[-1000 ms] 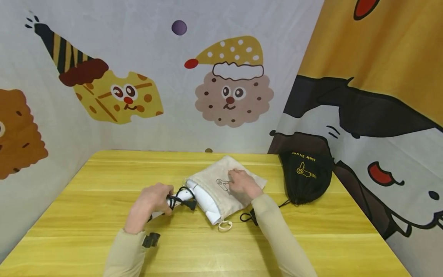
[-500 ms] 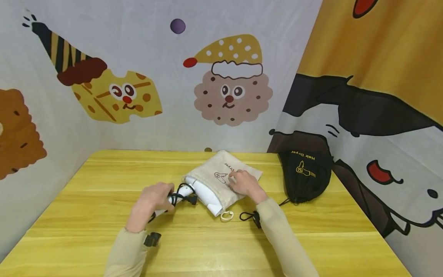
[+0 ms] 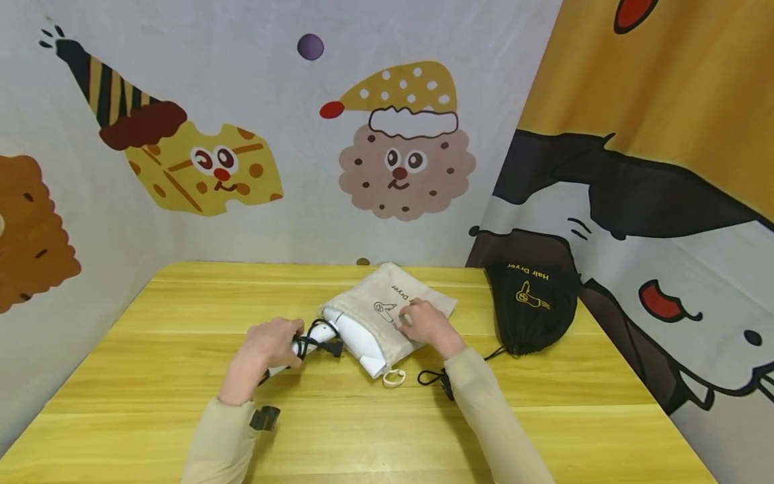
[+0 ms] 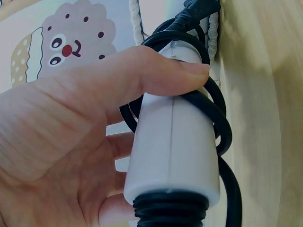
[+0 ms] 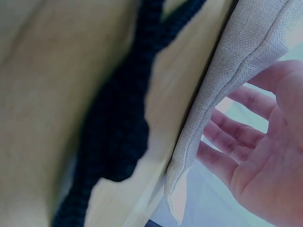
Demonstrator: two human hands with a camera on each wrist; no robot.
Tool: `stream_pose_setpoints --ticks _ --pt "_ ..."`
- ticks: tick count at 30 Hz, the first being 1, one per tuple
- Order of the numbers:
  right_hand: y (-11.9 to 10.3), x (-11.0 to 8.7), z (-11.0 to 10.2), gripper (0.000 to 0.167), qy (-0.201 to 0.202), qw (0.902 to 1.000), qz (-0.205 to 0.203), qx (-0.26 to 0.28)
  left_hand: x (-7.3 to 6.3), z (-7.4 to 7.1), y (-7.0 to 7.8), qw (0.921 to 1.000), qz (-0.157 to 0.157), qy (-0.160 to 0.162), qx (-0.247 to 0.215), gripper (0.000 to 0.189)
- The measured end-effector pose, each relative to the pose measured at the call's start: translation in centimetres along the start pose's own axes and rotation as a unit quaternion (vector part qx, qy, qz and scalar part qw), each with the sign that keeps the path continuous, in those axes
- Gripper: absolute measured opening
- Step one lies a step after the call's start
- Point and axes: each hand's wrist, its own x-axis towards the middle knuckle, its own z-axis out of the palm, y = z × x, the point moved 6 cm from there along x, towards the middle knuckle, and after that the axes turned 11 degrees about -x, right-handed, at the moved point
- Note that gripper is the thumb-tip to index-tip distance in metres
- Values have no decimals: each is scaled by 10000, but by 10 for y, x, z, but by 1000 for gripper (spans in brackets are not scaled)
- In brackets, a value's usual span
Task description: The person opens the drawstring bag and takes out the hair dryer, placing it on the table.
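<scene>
A white hair dryer (image 3: 357, 341) lies with its barrel partly inside a beige drawstring bag (image 3: 361, 293); the fabric hides the rest. My left hand (image 3: 270, 348) grips its handle (image 4: 176, 142), the thumb across the top in the left wrist view. Loops of black power cord (image 4: 226, 135) wrap that handle, and the plug (image 3: 333, 349) sticks out beside the bag's mouth. My right hand (image 3: 426, 323) rests on the bag's printed upper side. In the right wrist view its fingers (image 5: 232, 130) are extended and loosely bent against the cloth.
A full black drawstring bag (image 3: 538, 319) marked "Hair Dryer" sits at the table's right rear. Its cord and black toggle (image 3: 446, 384) trail toward my right forearm. The wooden table (image 3: 338, 444) meets a cartoon-printed cloth backdrop (image 3: 290, 235).
The beige bag and dryer shifted slightly away and left, then stayed nearly still. My right hand slid a little toward the bag's near right side, uncovering more printing. My left hand kept its grip.
</scene>
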Motion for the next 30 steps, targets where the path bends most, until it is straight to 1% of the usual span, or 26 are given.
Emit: stream_pose_setpoints --ticks 8,18,30 --pt "-1 -1 0 32 53 9998 55 -166 -2 -1 -1 10000 -8 30 -5 47" --pt "0 -2 -1 32 63 9998 127 -102 -4 -3 -2 10000 47 77 -7 43" --pt "2 -3 0 33 39 9999 144 -86 -6 -6 -3 10000 45 79 -23 44"
